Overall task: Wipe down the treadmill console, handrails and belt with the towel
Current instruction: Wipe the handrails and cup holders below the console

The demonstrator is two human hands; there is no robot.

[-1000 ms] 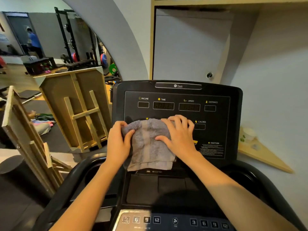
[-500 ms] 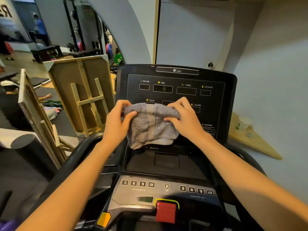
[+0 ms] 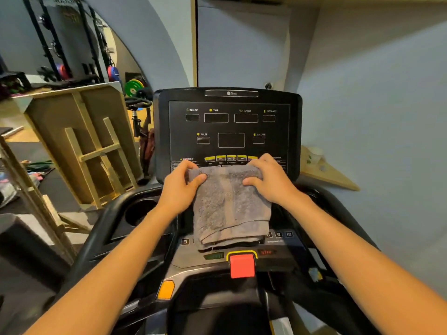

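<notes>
The console (image 3: 229, 131) stands upright at the far side and blocks any reach straight ahead; its upper display face is bare, open to a passing hand. Both hands and the grey towel (image 3: 229, 204) cover its lower edge and part of the button panel below. Near that, the red stop key (image 3: 242, 265) sticks up in the middle. Curved black handrails (image 3: 96, 240) bound the left and right. The wall (image 3: 375, 117) closes the right side; wooden frames (image 3: 92, 146) crowd the left, beyond the rail.
</notes>
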